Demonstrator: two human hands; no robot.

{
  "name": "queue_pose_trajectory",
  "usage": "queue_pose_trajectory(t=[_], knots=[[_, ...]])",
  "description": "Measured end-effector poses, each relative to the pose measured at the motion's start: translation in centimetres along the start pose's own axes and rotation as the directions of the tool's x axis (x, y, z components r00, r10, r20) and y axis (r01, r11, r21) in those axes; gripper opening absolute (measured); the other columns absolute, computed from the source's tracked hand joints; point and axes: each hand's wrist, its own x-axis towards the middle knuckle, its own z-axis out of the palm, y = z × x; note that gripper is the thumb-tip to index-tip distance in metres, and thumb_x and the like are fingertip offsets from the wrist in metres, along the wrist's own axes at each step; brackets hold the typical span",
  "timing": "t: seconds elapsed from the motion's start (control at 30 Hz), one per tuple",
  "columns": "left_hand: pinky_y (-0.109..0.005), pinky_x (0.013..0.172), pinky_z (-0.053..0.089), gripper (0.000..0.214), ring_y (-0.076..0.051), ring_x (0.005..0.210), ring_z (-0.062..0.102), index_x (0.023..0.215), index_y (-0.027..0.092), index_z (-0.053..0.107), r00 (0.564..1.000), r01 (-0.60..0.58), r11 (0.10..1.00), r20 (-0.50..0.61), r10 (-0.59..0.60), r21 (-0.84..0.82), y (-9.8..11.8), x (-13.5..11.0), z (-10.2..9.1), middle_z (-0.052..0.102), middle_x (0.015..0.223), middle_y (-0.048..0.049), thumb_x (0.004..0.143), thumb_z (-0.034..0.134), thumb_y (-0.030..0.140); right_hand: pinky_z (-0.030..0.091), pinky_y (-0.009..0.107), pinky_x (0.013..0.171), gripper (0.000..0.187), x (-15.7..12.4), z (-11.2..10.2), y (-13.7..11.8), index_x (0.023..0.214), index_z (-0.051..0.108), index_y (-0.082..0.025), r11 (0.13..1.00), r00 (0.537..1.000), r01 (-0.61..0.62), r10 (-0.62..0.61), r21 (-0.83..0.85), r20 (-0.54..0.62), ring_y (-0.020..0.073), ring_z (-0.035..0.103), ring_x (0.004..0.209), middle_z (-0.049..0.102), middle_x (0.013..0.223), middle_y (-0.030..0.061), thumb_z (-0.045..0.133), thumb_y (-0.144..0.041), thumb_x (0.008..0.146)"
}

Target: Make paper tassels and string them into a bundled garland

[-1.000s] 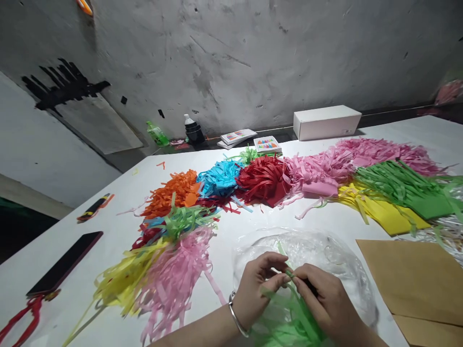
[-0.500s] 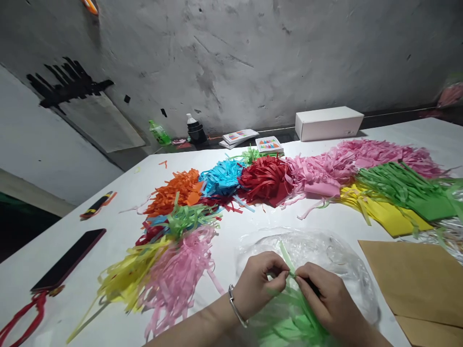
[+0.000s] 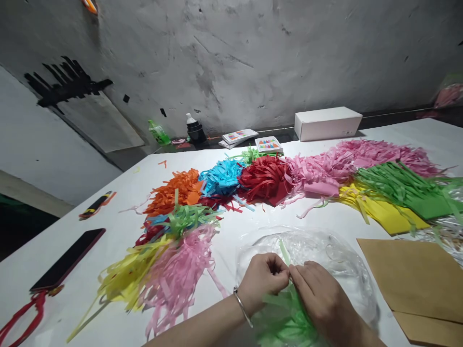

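My left hand [image 3: 263, 278], with a silver bracelet at the wrist, pinches a narrow light green strip of a green paper tassel [image 3: 287, 325]. My right hand [image 3: 321, 295] is closed around the same spot, its fingertips meeting those of the left. One end of the strip sticks up above the fingers, and the fringe hangs below, partly hidden by my hands. Beneath lies a clear plastic bag [image 3: 336, 253] on the white table [image 3: 231, 246]. Left of my hands are a pink tassel [image 3: 181, 284] and a yellow tassel [image 3: 133, 274].
Orange [image 3: 175, 193], blue [image 3: 224, 176], red [image 3: 265, 178] and pink fringed bundles arc behind my hands. Brown paper [image 3: 415, 284] lies right; a phone [image 3: 70, 258] and cutter [image 3: 96, 206] lie left. A white box [image 3: 327, 124] stands by the wall.
My right fingers have moved from a spread pinch to lying closer together over the strip, against the left fingertips. The green fringe below has shifted slightly.
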Motion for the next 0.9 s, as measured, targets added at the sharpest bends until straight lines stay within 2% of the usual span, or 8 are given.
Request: queue_pose_trajectory(t=[0.2,0.37,0.43,0.57,0.63,0.77,0.83,0.9], knots=[[-0.022,0.047,0.035,0.007,-0.011,0.049,0.048,0.059,0.016,0.060,0.998,-0.054,0.993,-0.028,0.057,0.104,0.1,0.0,0.0,0.055,0.051,0.0026,0.061,0.054,0.013,0.047,0.044,0.079,0.025,-0.3,0.4,-0.3,0.080,0.064,-0.014,0.998,0.998,-0.014,0.011,0.056,0.057,0.0224,0.057,0.070,0.064,0.072,0.0096,0.045,0.002,0.087],[-0.023,0.053,0.035,0.010,-0.012,0.055,0.049,0.062,0.016,0.061,0.978,-0.164,0.959,-0.092,0.190,0.233,0.5,-0.3,-1.0,0.057,0.058,0.0012,0.061,0.056,0.008,0.043,0.041,0.081,0.024,-0.3,0.1,0.1,0.078,0.059,-0.018,0.985,0.992,-0.111,0.103,0.129,0.067,0.0193,0.051,0.065,0.057,0.066,0.0034,0.046,0.000,0.088],[-0.024,0.055,0.036,0.011,-0.013,0.057,0.050,0.066,0.016,0.062,0.949,-0.257,0.912,-0.096,0.301,0.319,0.6,-0.4,-1.4,0.058,0.062,0.0001,0.064,0.056,0.007,0.041,0.040,0.079,0.023,-0.1,0.0,0.4,0.079,0.057,-0.019,0.966,0.984,-0.169,0.155,0.194,0.086,0.0182,0.051,0.065,0.056,0.067,0.0017,0.046,-0.002,0.090],[-0.024,0.055,0.039,0.015,-0.012,0.056,0.050,0.070,0.017,0.061,0.827,-0.490,0.736,-0.019,0.562,0.467,0.5,-0.4,-2.1,0.058,0.064,-0.0007,0.069,0.054,0.004,0.038,0.036,0.074,0.020,0.0,-0.1,0.7,0.087,0.059,-0.019,0.907,0.961,-0.272,0.242,0.320,0.131,0.0176,0.051,0.066,0.057,0.070,0.0004,0.046,-0.004,0.093],[-0.022,0.056,0.042,0.014,-0.012,0.058,0.053,0.077,0.017,0.062,0.828,-0.520,0.761,0.009,0.561,0.388,0.5,-0.4,-2.2,0.060,0.069,-0.0015,0.072,0.056,0.004,0.038,0.036,0.075,0.020,0.0,-0.1,0.9,0.088,0.059,-0.019,0.884,0.955,-0.296,0.261,0.362,0.142,0.0174,0.052,0.067,0.058,0.072,0.0002,0.046,-0.006,0.094],[-0.021,0.057,0.048,0.011,-0.013,0.066,0.061,0.095,0.016,0.066,0.899,-0.437,0.892,0.093,0.428,0.113,0.6,-0.4,-2.1,0.065,0.085,-0.0061,0.085,0.061,0.018,0.042,0.036,0.076,0.017,-0.3,-0.1,0.9,0.087,0.057,-0.020,0.848,0.946,-0.325,0.288,0.420,0.150,0.0178,0.055,0.069,0.060,0.074,0.0007,0.046,-0.009,0.095],[-0.021,0.055,0.048,0.014,-0.011,0.059,0.059,0.092,0.015,0.068,0.916,-0.386,0.922,0.121,0.383,0.009,0.6,-0.6,-1.8,0.063,0.081,-0.0052,0.090,0.058,0.025,0.045,0.033,0.072,0.016,-0.6,-0.1,0.9,0.087,0.057,-0.021,0.813,0.934,-0.358,0.305,0.459,0.187,0.0182,0.058,0.072,0.062,0.075,0.0012,0.047,-0.013,0.096],[-0.022,0.053,0.048,0.020,-0.009,0.054,0.056,0.084,0.014,0.069,0.931,-0.334,0.932,0.103,0.350,-0.142,0.6,-0.7,-1.4,0.059,0.078,-0.0039,0.089,0.062,0.032,0.047,0.028,0.066,0.013,-0.7,-0.1,0.9,0.089,0.057,-0.022,0.759,0.918,-0.396,0.326,0.516,0.226,0.0169,0.061,0.071,0.064,0.077,0.0008,0.047,-0.017,0.096]])
